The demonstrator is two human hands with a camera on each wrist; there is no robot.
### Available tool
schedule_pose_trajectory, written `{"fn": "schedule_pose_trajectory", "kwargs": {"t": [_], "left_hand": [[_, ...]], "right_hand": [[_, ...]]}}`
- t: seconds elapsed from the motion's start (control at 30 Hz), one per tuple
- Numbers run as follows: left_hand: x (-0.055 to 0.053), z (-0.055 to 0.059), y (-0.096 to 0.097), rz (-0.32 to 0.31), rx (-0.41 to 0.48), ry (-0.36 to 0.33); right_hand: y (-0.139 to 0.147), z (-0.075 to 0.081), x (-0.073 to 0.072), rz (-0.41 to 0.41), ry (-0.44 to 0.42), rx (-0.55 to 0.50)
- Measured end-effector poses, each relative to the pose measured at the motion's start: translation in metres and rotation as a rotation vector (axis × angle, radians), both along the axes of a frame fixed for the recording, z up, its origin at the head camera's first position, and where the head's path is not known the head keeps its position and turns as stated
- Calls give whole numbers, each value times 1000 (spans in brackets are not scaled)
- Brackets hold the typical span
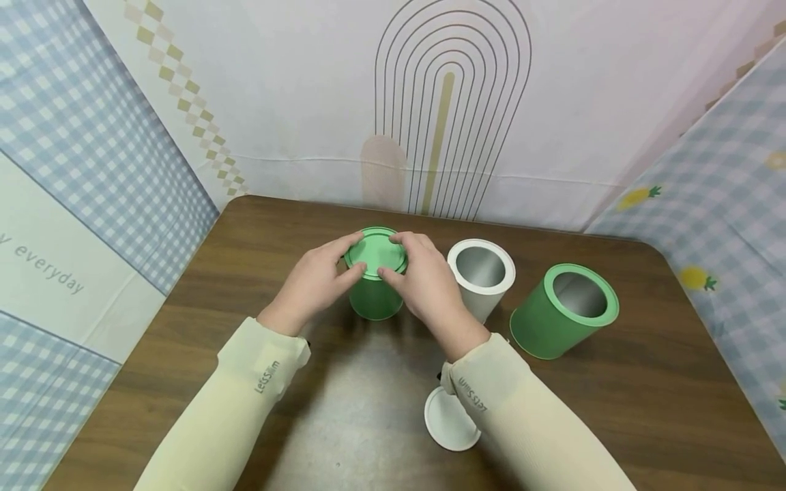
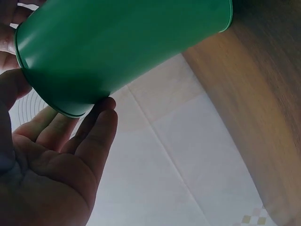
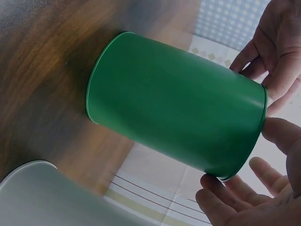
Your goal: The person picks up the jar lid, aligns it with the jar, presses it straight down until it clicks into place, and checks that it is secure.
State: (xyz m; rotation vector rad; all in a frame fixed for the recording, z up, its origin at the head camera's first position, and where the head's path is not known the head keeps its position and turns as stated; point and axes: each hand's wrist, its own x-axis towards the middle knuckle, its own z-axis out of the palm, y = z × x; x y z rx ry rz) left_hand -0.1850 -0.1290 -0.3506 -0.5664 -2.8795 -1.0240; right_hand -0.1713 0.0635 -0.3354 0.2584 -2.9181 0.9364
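A green can point(image 1: 376, 300) stands upright on the wooden table with a green lid point(image 1: 376, 252) over its top. My left hand point(image 1: 310, 283) holds the lid's left edge, thumb at the near side and forefinger toward the back. On the opposite edge my right hand point(image 1: 430, 276) grips in the same way, its thumb close to the left one. In the left wrist view, fingertips point(image 2: 106, 103) reach down past the rim onto the can's wall. The right wrist view shows both hands around the rim, with the can's base on the table.
Right of my hands stands a white can point(image 1: 475, 300) without a lid. Farther right is another green can point(image 1: 540, 324), also open at the top. A white lid point(image 1: 451, 419) lies flat near my right sleeve point(image 1: 522, 402). Patterned cloth point(image 1: 295, 102) hangs behind the table point(image 1: 215, 341).
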Motion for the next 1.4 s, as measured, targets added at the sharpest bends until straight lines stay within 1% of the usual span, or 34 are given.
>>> {"fn": "schedule_pose_trajectory", "kwargs": {"t": [0.13,0.23,0.3,0.4,0.5,0.6,0.7,0.77,0.83,0.93,1.17,1.3,1.4], "left_hand": [[0,0,0,14,7,-25],[-1,-2,0,18,17,-53],[-2,-5,0,9,21,-63],[-2,-9,1,-1,18,-62],[0,-14,1,2,13,-36],[3,-17,1,7,29,17],[9,-18,2,12,44,81],[14,-18,3,10,48,118],[18,-18,5,8,43,138],[23,-17,8,2,34,147],[28,-14,10,43,50,124],[32,-14,13,43,48,111],[37,-13,16,51,46,122]], "right_hand": [[1,-1,-2,-3,-6,-24],[4,-6,-4,-27,-26,-61],[6,-10,-4,-49,-37,-83],[9,-17,-3,-57,-40,-101],[11,-20,0,-39,-20,-108],[13,-19,3,-14,24,-118],[15,-17,7,14,70,-131],[17,-16,9,27,86,-144],[20,-16,11,28,89,-157],[23,-16,14,19,83,-172],[31,-15,20,26,112,-168],[36,-16,25,30,104,-169],[39,-18,28,37,103,-174]]}}
